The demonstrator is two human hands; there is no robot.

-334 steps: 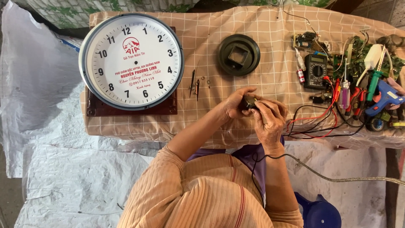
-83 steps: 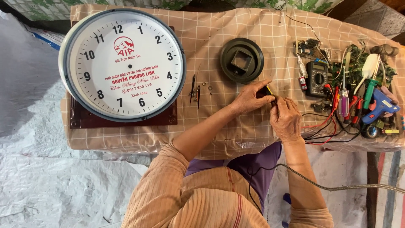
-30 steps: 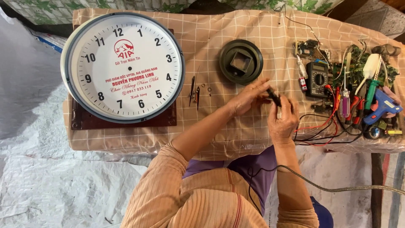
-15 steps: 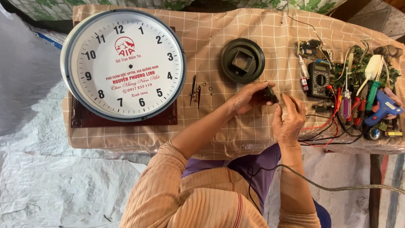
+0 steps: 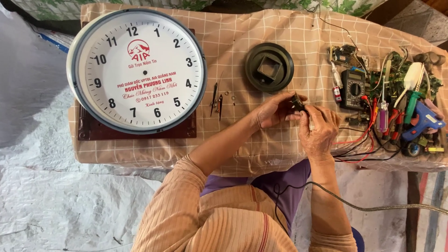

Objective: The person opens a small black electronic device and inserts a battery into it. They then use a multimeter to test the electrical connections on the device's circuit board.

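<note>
Hands meet over the checked cloth of the table [image 5: 280,28], seen from the head camera: the left hand [image 5: 273,111] pinches a small black part [image 5: 297,103] in its fingertips, and the right hand [image 5: 319,130] closes its grip on the same piece from the other side. It looks like fine fiddling on that part; steady fingers seem needed next. The clock [image 5: 136,70], its loose hands [image 5: 216,96] and a black round housing [image 5: 269,67] lie well apart.
</note>
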